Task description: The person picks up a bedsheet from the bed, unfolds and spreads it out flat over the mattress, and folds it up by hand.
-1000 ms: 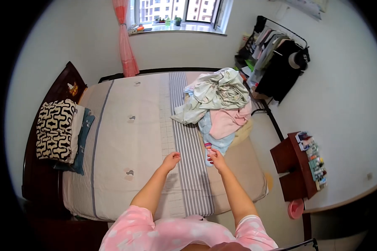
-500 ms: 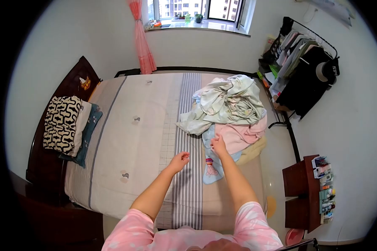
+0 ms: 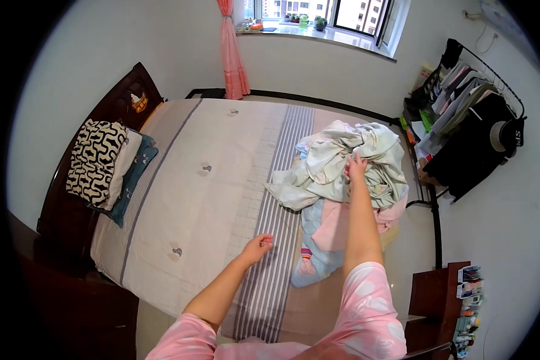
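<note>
On the right side of the bed lies a crumpled pale green blanket (image 3: 327, 162) with a faint print. My right hand (image 3: 356, 168) is over its upper middle, fingers apart, seemingly at the cloth's surface; whether it touches is hard to tell. Beneath the blanket, a pink cloth (image 3: 332, 225) and a light blue cloth (image 3: 312, 264) with a printed figure stick out towards me. My left hand (image 3: 258, 248) hovers above the grey striped band of the bed cover (image 3: 204, 198), its fingers loosely bent and holding nothing.
Stacked pillows (image 3: 96, 162) rest against the dark wooden headboard (image 3: 132, 84) at the left. A clothes rack (image 3: 492, 72) stands past the bed's far right corner. A dark cabinet (image 3: 432, 300) with small items is at the lower right. A pink curtain (image 3: 233, 60) hangs by the window.
My right hand has moved forward and right, from above the pink cloth to the pale green blanket. My left hand stays over the stripes. The view has shifted a little.
</note>
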A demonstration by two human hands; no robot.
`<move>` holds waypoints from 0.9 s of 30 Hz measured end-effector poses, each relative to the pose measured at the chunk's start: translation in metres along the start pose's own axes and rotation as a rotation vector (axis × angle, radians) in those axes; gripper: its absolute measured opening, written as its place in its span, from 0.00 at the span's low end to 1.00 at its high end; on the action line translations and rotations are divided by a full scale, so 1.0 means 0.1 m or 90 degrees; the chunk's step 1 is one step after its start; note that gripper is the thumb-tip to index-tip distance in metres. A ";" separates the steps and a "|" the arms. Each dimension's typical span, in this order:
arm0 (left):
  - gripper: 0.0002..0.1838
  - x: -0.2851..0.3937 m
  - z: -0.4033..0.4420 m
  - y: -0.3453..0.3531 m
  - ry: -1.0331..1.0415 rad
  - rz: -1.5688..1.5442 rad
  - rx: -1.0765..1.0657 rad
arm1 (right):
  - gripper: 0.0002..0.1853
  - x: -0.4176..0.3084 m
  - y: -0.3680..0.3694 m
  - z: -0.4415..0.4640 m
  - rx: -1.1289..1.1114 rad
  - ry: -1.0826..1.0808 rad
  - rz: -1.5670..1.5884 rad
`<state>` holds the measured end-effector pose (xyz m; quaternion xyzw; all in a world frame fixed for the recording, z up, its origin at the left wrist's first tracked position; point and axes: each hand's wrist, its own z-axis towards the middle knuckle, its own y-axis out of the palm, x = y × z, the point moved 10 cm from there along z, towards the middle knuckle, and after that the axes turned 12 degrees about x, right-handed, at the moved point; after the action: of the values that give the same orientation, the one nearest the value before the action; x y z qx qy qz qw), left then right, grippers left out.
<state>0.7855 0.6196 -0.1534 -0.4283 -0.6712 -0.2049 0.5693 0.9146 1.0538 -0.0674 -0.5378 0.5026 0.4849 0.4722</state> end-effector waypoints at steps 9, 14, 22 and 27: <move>0.21 -0.21 0.02 -0.16 -0.035 -0.054 -0.009 | 0.29 0.06 0.28 -0.90 -0.252 0.062 0.197; 0.30 0.19 -0.01 -0.18 -0.166 -0.176 0.024 | 0.29 0.53 0.28 -2.35 -0.368 0.119 0.181; 0.38 0.48 -0.10 0.12 -0.167 -0.293 0.067 | 0.28 0.85 0.19 -4.46 -0.576 0.280 0.124; 0.33 -0.04 -0.33 -0.18 -0.211 -0.273 0.111 | 0.20 1.00 0.14 -4.63 -0.612 0.107 -0.001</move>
<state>0.7902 0.5836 -0.1447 -0.2537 -0.8453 -0.1897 0.4302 0.9248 0.5835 -0.1281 -0.7326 0.2576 0.6167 0.1286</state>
